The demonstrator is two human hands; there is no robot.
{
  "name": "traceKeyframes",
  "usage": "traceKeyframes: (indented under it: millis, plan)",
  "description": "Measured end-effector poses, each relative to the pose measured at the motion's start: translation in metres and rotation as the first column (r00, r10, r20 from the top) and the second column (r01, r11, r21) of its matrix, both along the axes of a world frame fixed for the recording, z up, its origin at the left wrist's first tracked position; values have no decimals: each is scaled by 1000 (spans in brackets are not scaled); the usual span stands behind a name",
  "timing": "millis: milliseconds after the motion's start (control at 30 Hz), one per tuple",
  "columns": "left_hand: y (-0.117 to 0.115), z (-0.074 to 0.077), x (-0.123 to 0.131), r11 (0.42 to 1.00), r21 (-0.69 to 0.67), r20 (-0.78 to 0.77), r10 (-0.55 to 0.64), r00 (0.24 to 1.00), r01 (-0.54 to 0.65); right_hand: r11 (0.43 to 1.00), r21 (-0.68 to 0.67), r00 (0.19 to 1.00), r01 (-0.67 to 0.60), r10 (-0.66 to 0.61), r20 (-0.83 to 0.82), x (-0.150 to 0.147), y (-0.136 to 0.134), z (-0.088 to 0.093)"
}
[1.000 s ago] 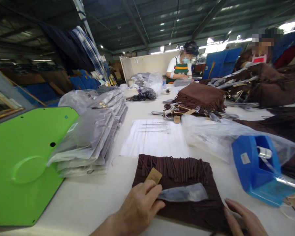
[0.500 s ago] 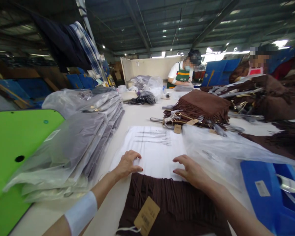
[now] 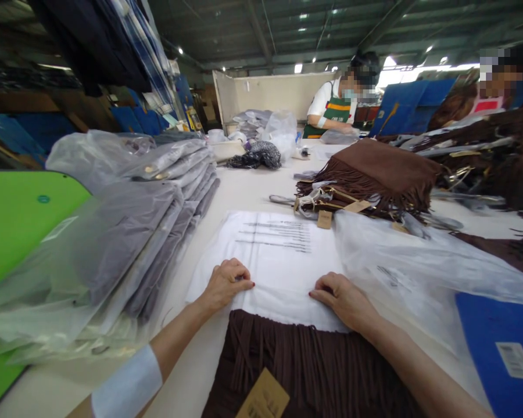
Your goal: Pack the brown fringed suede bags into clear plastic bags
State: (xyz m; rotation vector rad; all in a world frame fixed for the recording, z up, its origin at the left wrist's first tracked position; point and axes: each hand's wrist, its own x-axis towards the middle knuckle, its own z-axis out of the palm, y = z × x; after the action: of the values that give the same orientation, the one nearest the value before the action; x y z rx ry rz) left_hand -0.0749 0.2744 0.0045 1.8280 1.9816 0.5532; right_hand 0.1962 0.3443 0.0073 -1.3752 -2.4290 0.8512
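A white plastic bag (image 3: 281,270) with lines of dark print lies flat before me. Its near edge meets a dark brown fringed piece (image 3: 314,363), strands hanging toward me. My left hand (image 3: 226,284) pinches the plastic bag near its left side, thumb and fingertips together. On the other side, my right hand (image 3: 346,299) is closed in a similar pinch on the plastic. A tan cardboard tag (image 3: 265,396) rests on the brown piece. How much film each hand has between the fingertips is hidden.
Grey items in clear bags (image 3: 126,232) are stacked on the left beside a green panel (image 3: 21,226). Brown fringed bags (image 3: 379,168) are piled ahead, right. Loose clear plastic (image 3: 418,261) and a blue bin (image 3: 483,342) lie right. A co-worker (image 3: 331,110) stands across the table.
Both hands have gone from spread fingers to closed pinches at the plastic bag. The view has shifted slightly, and the brown piece sits lower in the picture.
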Motion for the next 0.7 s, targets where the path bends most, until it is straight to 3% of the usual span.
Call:
traceKeyframes:
  millis: [233,367,500,600,700]
  plan:
    - [13,9,-1,992,-125,-1,5,1000,-5,974,-203,995,-101,96,-35,10,0,19]
    - [19,13,0,981,-193,2,22,1000,-21,988,-19,983,-152,153,98,14,-18,32]
    - [22,17,2,972,-231,0,45,999,-44,954,165,953,-248,210,217,7,-35,42]
    - [22,21,4,968,-246,1,51,999,-49,919,258,936,-299,230,267,-2,-38,39]
    - [21,23,3,969,-246,17,44,999,-39,920,292,943,-262,179,281,-10,-33,32]
